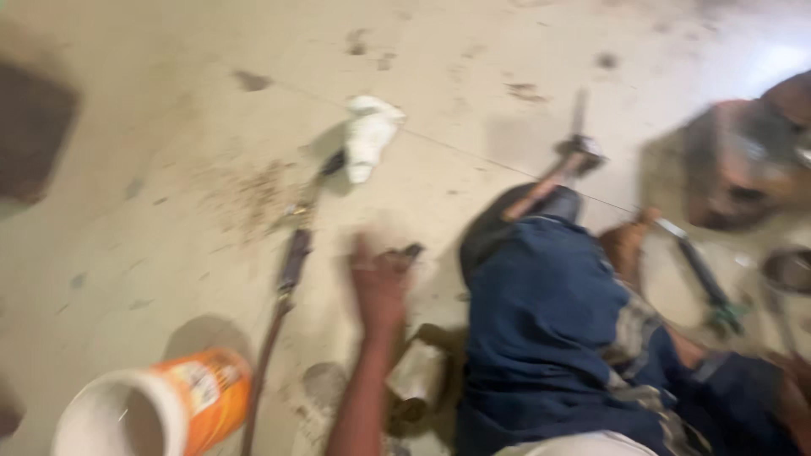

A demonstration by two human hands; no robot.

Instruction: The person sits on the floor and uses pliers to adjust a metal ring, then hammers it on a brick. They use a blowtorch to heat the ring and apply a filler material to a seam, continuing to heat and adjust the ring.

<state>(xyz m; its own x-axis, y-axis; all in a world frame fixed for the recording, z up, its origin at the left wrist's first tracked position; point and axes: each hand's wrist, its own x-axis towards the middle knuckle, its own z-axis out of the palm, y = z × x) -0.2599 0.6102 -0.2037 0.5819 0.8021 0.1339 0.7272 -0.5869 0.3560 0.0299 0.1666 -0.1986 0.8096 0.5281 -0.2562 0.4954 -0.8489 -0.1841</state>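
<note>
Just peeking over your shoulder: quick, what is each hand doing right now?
Left hand: reaching down to the floor, fingers on a small dark object; too blurred to tell its grip.
Right hand: not in view.

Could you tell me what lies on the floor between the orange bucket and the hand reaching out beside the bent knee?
In the head view, a long thin tool lies between the orange bucket and the left hand, its far end near a white rag.
</note>
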